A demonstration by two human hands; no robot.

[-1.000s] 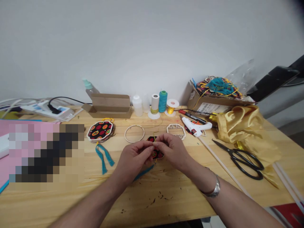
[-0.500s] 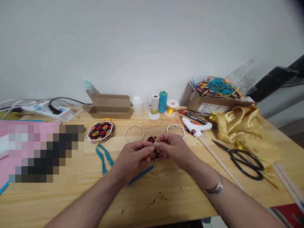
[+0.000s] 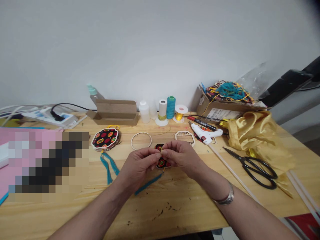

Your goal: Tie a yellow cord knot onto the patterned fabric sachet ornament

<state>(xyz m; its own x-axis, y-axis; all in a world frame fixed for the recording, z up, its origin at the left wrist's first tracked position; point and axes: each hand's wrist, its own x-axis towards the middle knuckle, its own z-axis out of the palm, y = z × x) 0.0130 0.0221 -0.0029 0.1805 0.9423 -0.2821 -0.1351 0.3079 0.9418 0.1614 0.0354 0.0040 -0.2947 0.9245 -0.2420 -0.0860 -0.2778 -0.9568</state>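
Note:
My left hand (image 3: 140, 166) and my right hand (image 3: 182, 158) meet fingertip to fingertip at the middle of the table. Both pinch a thin yellow-green cord (image 3: 161, 149), of which only a short bit shows. Behind and below the fingers is a black patterned fabric pendant (image 3: 162, 163), partly covered by my hands. From its lower end a teal tassel (image 3: 149, 184) runs down to the left over the wood. Beyond my left hand lies a thin wooden ring (image 3: 141, 134); beyond my right, a pale openwork wooden frame (image 3: 184, 133).
At left is a stack of patterned pendants (image 3: 105, 138) with teal tassels. Thread spools (image 3: 171, 107) and bottles stand along the wall beside an open cardboard box (image 3: 117, 118). To the right lie a glue gun (image 3: 206, 132), black scissors (image 3: 260, 170), gold cloth (image 3: 252, 133) and a full box (image 3: 217, 113).
My fingertips have shifted only slightly around the cord, and a little more of the pendant shows between my hands. Everything else stays in place.

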